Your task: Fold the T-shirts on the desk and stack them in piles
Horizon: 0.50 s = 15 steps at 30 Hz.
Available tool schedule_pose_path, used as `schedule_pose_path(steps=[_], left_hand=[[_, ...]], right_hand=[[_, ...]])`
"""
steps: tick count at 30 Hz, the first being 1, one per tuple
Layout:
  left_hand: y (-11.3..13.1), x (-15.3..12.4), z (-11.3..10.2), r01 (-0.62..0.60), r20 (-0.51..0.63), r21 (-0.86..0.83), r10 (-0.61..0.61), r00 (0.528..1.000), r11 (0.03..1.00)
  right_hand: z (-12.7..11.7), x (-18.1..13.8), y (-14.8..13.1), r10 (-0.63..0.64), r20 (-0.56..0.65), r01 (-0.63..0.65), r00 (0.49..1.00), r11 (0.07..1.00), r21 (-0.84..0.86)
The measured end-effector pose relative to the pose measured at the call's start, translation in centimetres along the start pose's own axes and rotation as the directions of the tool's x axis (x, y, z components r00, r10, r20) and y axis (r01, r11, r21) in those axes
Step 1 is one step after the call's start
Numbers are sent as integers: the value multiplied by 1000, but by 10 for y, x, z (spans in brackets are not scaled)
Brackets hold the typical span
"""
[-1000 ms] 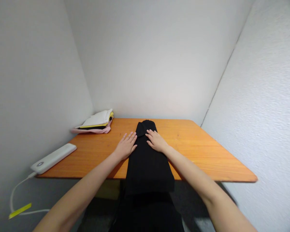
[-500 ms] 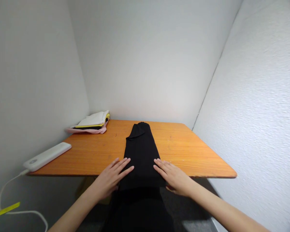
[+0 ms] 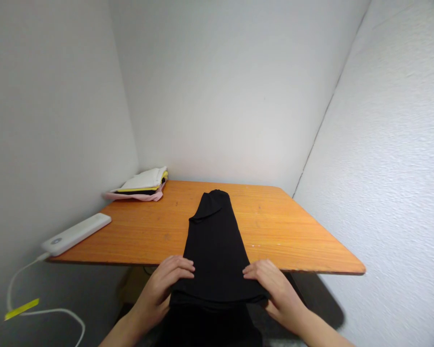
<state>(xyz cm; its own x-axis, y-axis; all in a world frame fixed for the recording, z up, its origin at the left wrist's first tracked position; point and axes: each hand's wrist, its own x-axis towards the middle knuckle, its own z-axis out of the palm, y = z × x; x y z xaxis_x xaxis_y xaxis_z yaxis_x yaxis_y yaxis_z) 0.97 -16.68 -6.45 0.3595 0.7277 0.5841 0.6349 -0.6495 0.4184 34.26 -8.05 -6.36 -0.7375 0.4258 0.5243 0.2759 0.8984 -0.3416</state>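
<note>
A black T-shirt [image 3: 215,246], folded lengthwise into a long strip, lies on the wooden table [image 3: 296,236], its near end hanging past the front edge. A sleeve is folded over its upper left part. My left hand [image 3: 166,282] grips the left side of the hem end, fingers on top and thumb beneath. On the opposite side, my right hand [image 3: 275,291] holds the right corner the same way. The hem layers sag slightly between both hands.
A stack of folded clothes [image 3: 141,180], white, yellow, black and pink, sits at the back left corner. A white power bank [image 3: 77,233] with a white cable [image 3: 63,311] lies along the left edge. Walls [image 3: 217,86] enclose the table at the back and sides.
Both hands have slid toward me, from lying flat on the cloth to gripping the hem corners. The shirt has been drawn nearer, its far end moving away from the table's back edge.
</note>
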Motion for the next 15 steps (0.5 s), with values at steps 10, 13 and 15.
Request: schedule_pose_path(steps=[10, 13, 15], left_hand=[[38, 46, -21, 76, -344, -225, -152, 926, 971], [10, 93, -29, 205, -458, -91, -223, 861, 975], [-24, 133, -30, 296, -481, -58, -287, 828, 953]], right_hand=[[-8, 19, -30, 338, -376, -198, 863, 910, 365], [-21, 66, 0, 366, -494, -269, 789, 928, 258], [-25, 108, 35, 370, -497, -296, 785, 928, 225]])
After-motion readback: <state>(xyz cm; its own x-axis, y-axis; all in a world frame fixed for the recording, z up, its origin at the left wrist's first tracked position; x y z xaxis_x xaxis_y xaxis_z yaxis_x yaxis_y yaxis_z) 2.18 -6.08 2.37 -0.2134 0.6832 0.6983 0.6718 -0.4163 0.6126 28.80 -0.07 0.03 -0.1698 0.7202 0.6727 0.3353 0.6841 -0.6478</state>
